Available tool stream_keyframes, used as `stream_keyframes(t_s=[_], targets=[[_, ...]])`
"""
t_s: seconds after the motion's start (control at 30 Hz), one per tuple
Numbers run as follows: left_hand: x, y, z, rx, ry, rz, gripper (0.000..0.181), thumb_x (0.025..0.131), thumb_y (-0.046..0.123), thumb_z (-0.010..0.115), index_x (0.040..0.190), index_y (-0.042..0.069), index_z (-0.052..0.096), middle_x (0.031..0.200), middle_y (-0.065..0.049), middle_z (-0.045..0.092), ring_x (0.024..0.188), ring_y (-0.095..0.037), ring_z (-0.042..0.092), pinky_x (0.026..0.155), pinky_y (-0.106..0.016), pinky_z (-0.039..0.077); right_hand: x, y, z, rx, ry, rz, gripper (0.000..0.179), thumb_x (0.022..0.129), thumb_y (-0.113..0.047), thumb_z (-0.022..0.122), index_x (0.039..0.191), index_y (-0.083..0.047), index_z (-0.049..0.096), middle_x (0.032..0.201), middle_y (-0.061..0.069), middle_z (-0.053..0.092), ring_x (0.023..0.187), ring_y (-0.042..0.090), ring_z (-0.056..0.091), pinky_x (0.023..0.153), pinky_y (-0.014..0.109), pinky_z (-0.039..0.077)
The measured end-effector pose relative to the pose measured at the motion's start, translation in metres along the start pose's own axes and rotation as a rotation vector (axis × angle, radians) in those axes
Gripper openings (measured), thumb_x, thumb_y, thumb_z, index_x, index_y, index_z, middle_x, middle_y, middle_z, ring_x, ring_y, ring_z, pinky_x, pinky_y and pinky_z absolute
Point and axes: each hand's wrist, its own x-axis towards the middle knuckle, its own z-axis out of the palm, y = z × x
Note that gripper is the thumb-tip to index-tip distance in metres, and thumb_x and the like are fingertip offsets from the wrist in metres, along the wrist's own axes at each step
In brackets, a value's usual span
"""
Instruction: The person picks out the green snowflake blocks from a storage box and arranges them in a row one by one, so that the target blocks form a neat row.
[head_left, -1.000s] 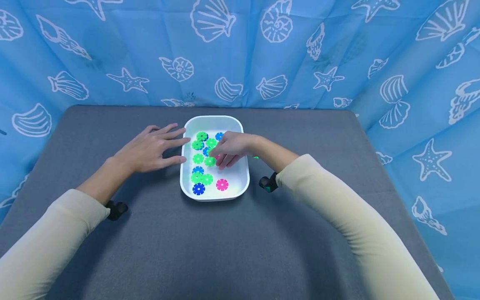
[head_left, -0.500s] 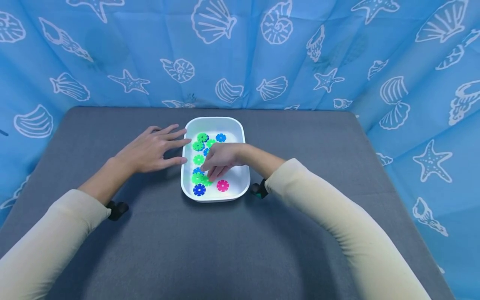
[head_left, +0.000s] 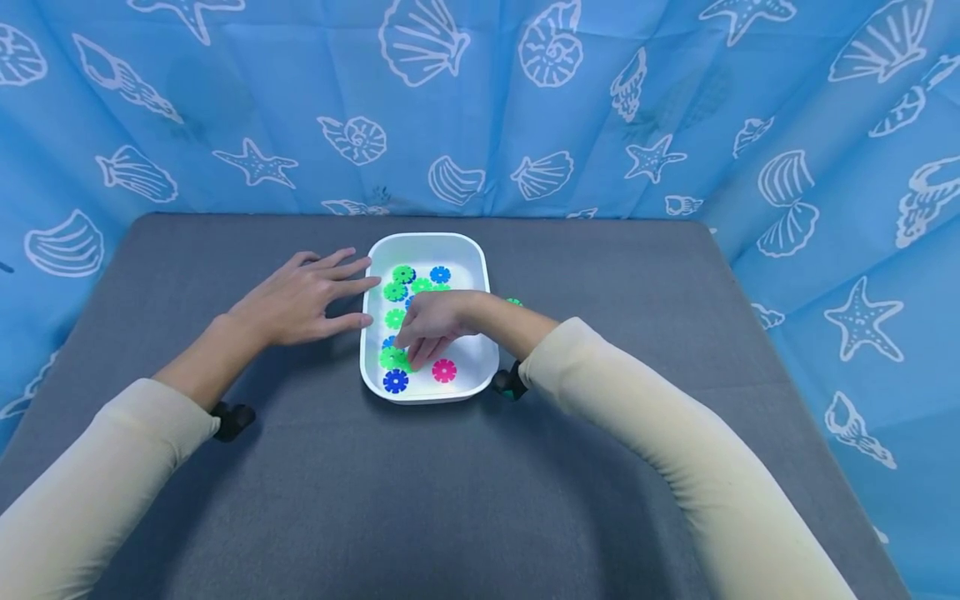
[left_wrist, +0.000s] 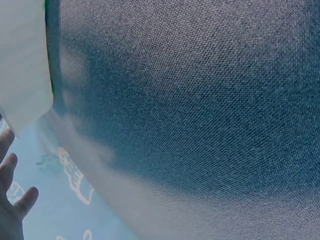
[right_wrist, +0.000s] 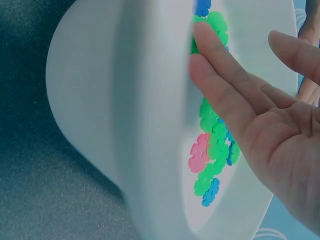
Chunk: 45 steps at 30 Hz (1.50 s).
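Note:
Inside a white plastic tray (head_left: pixel 480 379) my right hand (head_left: pixel 435 321) reaches down among flower-shaped notched discs. Its fingers are nearly straight in the right wrist view, tips touching a green disc (right_wrist: pixel 218 26), and the thumb stands apart from them. Close by in the head view are another green disc (head_left: pixel 391 358), a dark blue disc (head_left: pixel 389 382) and a pink disc (head_left: pixel 437 371). My left hand (head_left: pixel 300 300) has its fingers spread, with fingertips at the tray's left rim. Part of the discs is hidden under the right hand.
More green and blue discs lie toward the tray's far end, such as a blue disc (head_left: pixel 440 268). One green disc (head_left: pixel 514 301) shows on the grey table (head_left: pixel 420 500) behind my right forearm. A blue shell-print curtain (head_left: pixel 480 108) hangs beyond the table.
My right hand has moved from the tray's middle toward its near left part, uncovering far discs and covering near green ones. The left hand stays where it was.

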Motion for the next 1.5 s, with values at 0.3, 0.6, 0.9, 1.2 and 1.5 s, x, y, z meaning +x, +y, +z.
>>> stream_keyframes(t_s=[0.3,0.6,0.9,1.2,1.5], targets=[[-0.001,0.000,-0.001,0.005,-0.001,-0.012,0.069,0.094,0.063,0.052,0.149,0.022,0.049,0.159,-0.008,0.036,0.148,-0.036,0.026,0.107,-0.065,0.029,0.003,-0.005,0.003,0.013,-0.010,-0.003,0.031,0.101,-0.021,0.060,0.121,0.002,0.061,0.112,0.020,0.071,0.104,0.029,0.070,0.095,0.037,0.053],[-0.001,0.002,-0.001,-0.001,-0.001,-0.005,0.068,0.094,0.063,0.053,0.149,0.021,0.050,0.158,-0.008,0.036,0.148,-0.036,0.026,0.107,-0.065,0.029,0.003,-0.007,0.004,0.017,0.012,0.021,0.031,0.101,-0.021,0.061,0.122,0.002,0.059,0.110,0.019,0.072,0.103,0.028,0.071,0.094,0.037,0.053],[0.001,0.003,-0.002,0.008,-0.004,-0.004,0.068,0.094,0.063,0.053,0.149,0.021,0.050,0.158,-0.008,0.036,0.148,-0.036,0.026,0.108,-0.065,0.029,0.003,-0.006,0.000,0.054,0.079,0.044,0.030,0.102,-0.019,0.059,0.120,0.005,0.061,0.105,0.018,0.073,0.099,0.026,0.072,0.090,0.036,0.054],[0.002,0.003,-0.002,0.017,-0.010,-0.012,0.068,0.094,0.062,0.054,0.149,0.022,0.049,0.159,-0.008,0.035,0.148,-0.036,0.025,0.108,-0.065,0.029,0.005,-0.010,0.001,0.033,0.082,0.043,0.030,0.102,-0.020,0.058,0.120,0.004,0.060,0.105,0.018,0.073,0.098,0.025,0.072,0.090,0.035,0.055],[-0.001,0.002,-0.002,0.015,-0.014,-0.009,0.068,0.095,0.062,0.053,0.149,0.021,0.049,0.159,-0.008,0.035,0.148,-0.036,0.025,0.108,-0.065,0.028,0.011,-0.012,0.002,0.066,0.049,0.042,0.027,0.102,-0.016,0.057,0.121,0.003,0.057,0.109,0.021,0.072,0.102,0.028,0.071,0.092,0.037,0.054]])
